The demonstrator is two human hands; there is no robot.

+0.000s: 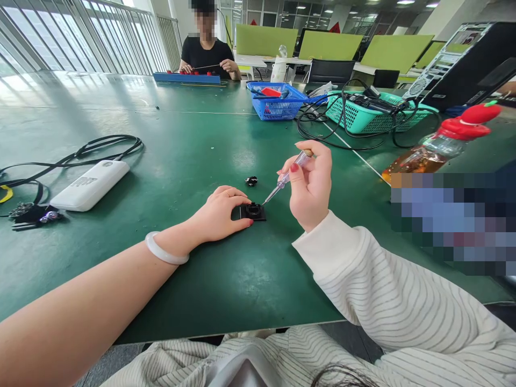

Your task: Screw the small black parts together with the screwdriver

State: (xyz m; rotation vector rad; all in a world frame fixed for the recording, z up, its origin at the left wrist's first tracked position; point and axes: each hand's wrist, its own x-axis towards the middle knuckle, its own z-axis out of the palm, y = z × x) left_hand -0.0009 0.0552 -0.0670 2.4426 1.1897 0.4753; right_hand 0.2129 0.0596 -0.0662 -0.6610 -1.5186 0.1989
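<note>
My left hand (223,213) rests on the green table, thumb and fingers closed around the left side of a small black square part (258,215) with a raised round middle. In my right hand (308,185) is a screwdriver (291,171) with a clear handle. It slants down to the left, its tip at the right edge of the black part; whether it touches cannot be made out. Just behind the part lies a small black round piece (251,181) with shiny spots, touched by neither hand.
A white power bank (92,184) with black cables lies at left. Farther back stand a blue basket (278,107) and a teal basket (355,124) with cables. A bottle with a red cap (439,142) is at right. Across the table sits a person (207,56) behind a blue bar (186,78).
</note>
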